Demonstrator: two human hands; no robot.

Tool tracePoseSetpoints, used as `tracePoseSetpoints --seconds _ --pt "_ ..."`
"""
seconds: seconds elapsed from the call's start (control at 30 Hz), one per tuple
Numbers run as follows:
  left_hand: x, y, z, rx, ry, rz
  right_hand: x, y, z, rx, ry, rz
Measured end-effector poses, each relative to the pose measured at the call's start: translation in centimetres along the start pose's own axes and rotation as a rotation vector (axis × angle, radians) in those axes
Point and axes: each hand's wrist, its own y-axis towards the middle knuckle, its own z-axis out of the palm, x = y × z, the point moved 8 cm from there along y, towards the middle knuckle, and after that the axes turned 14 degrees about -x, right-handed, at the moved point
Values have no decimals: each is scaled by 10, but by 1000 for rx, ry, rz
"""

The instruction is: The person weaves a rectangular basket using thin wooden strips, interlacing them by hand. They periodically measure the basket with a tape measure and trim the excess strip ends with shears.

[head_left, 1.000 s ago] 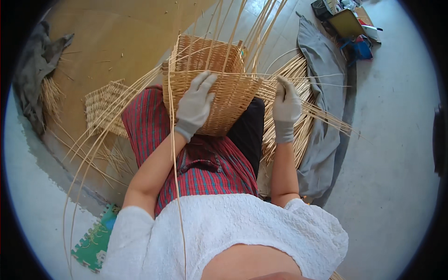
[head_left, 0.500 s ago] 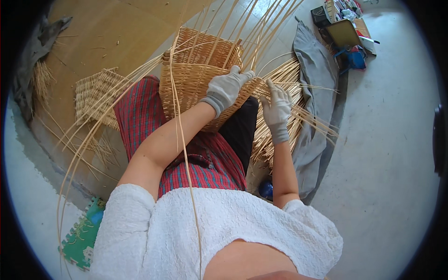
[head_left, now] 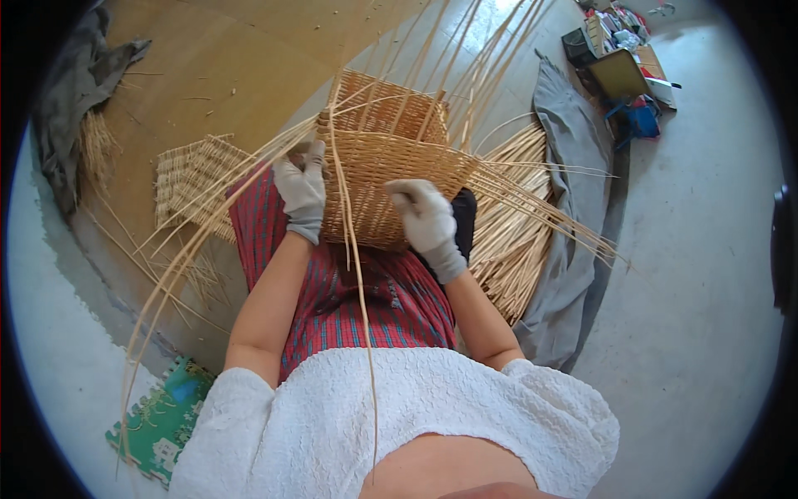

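A woven wicker basket (head_left: 366, 164) rests on my lap, open side up. Long cane strands (head_left: 465, 66) rise from its far part, and others fan out from both near corners. My left hand (head_left: 301, 193), in a pale work glove, is closed around the basket's left corner, where a bundle of strands (head_left: 195, 237) sweeps down to the left. My right hand (head_left: 426, 223), gloved too, hovers before the lower right of the front wall, its fingers curled in. No strand shows in it. One long strand (head_left: 360, 283) hangs from the left corner over my clothes.
On the right lies a pile of cut canes (head_left: 517, 241) beside a crumpled grey cloth (head_left: 569, 166). A flat woven piece (head_left: 191, 183) is on the floor at left, near loose strands. A green foam mat (head_left: 162, 424) is at lower left. Boxes and odds and ends (head_left: 619, 71) stand far right.
My left hand has moved from the basket's front right rim to its left corner. My right hand has left the right-hand strands, come left before the basket and curled its fingers.
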Motion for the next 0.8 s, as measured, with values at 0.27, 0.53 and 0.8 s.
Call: tracePoseSetpoints --seconds 0.27,0.53,0.8 --pt "38 42 -27 356 -155 -92 114 20 125 281 -154 -285" --pt "1 57 45 1058 129 -89 10 13 49 -93 367 72" --pt "15 48 60 713 81 38 -47 55 49 -394 565 374"
